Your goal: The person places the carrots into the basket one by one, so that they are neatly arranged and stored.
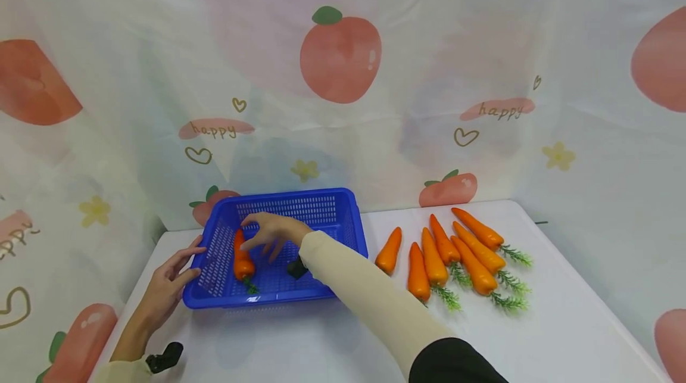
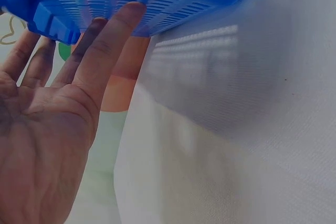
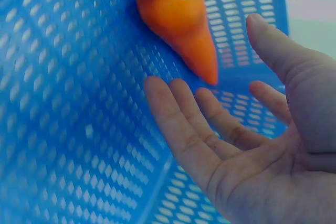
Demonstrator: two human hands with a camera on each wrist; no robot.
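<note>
A blue plastic basket (image 1: 278,298) with slotted walls stands on the white table. Inside, near its left wall, lies one orange carrot (image 1: 242,261) with green leaves toward the front. My right hand (image 1: 273,231) is over the basket, beside the carrot and apart from it. In the right wrist view its fingers (image 3: 181,124) are spread and loosely bent around nothing, with the carrot (image 3: 178,17) just beyond them. Outside the basket's left side, my left hand (image 1: 166,287) touches it with fairly straight fingers (image 2: 100,59).
Several orange carrots (image 1: 434,258) with green leaves lie on the table (image 1: 343,347) to the right of the basket. A printed cloth (image 1: 407,150) hangs behind and along the sides. My right sleeve (image 1: 370,287) crosses the basket's front right corner.
</note>
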